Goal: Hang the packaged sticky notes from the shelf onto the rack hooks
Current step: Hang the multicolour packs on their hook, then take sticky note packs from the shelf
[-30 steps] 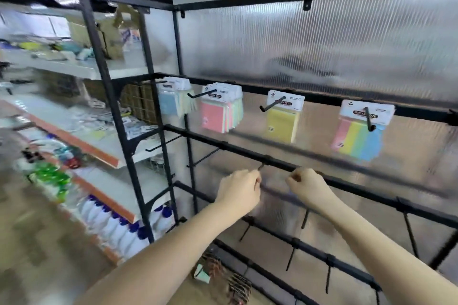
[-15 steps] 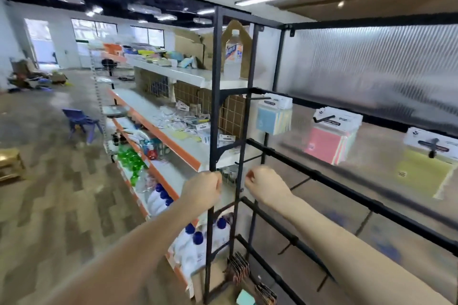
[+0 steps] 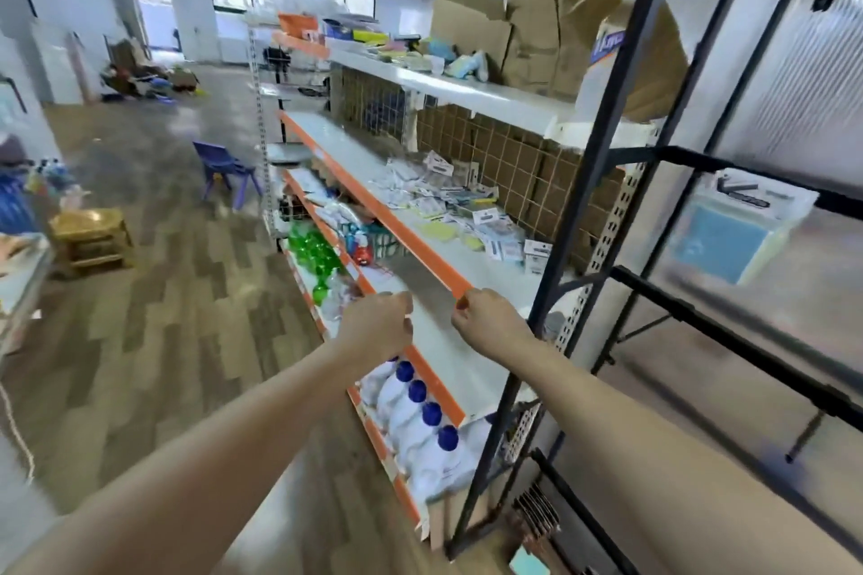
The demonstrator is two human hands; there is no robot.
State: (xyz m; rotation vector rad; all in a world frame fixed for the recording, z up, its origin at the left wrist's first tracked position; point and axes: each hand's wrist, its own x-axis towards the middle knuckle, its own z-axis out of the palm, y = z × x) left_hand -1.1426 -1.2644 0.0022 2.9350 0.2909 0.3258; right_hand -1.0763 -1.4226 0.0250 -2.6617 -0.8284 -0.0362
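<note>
Both fists clenched, holding nothing, mid-frame: left hand [image 3: 380, 322], right hand [image 3: 485, 322]. Packaged sticky notes [image 3: 460, 212] lie piled on the orange-edged shelf [image 3: 420, 254] centre-right; one blue pack [image 3: 728, 231] hangs on the black rack [image 3: 700, 308] at right.

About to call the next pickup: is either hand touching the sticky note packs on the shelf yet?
Apart. In the head view, the left hand and right hand hang curled and empty near the shelf's orange edge; the sticky note packs lie farther back.
</note>
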